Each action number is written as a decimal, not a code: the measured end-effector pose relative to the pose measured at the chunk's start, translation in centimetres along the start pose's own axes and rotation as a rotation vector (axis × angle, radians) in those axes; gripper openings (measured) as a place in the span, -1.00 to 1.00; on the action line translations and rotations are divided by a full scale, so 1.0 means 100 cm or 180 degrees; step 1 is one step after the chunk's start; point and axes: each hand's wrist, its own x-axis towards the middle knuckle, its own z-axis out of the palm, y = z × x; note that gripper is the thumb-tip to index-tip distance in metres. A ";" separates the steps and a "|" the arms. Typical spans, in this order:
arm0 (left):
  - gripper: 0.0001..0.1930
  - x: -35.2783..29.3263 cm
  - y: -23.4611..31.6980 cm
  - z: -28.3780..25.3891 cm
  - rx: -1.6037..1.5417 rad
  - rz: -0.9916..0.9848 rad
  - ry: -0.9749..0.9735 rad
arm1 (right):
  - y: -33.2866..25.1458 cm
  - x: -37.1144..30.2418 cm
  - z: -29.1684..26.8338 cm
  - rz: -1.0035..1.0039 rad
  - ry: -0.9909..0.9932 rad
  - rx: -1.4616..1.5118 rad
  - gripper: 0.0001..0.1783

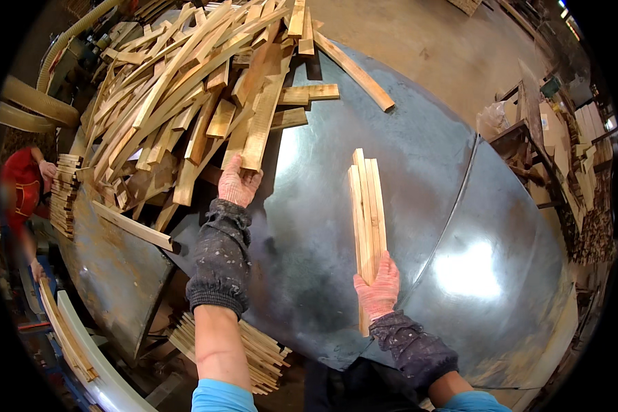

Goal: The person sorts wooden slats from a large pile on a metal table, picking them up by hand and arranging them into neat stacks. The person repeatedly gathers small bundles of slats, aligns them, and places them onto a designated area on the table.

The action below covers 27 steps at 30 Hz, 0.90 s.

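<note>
Metal table (405, 172), slats (367, 206) between right fingers (384, 275)

Pink gloves, speckled dark oversleeves, blue sleeves

Two gloved hands are at work: the left hand (238, 182) on the heap, the right hand (378, 292) holding a bundle of about four wooden slats (367, 206). One big heap of slats (185, 89) covers the far left of the one metal desk (419, 172), too many to count. One stack (66, 192) stands at the left, beside one person in red (20, 182). One more bundle (257, 350) lies below the near edge.
</note>
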 end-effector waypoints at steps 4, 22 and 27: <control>-0.71 -0.013 -0.048 0.006 -0.0244 0.0079 -0.0315 | -0.001 0.000 0.000 -0.0007 0.0007 0.0038 0.21; -0.65 -0.436 -0.252 -0.149 -0.0493 -0.1191 0.0159 | 0.005 -0.007 -0.032 -0.0522 0.0089 0.0015 0.12; -0.65 -0.472 -0.255 -0.142 -0.0449 -0.1058 0.0084 | 0.001 -0.060 -0.067 0.0180 -0.1482 0.1216 -0.24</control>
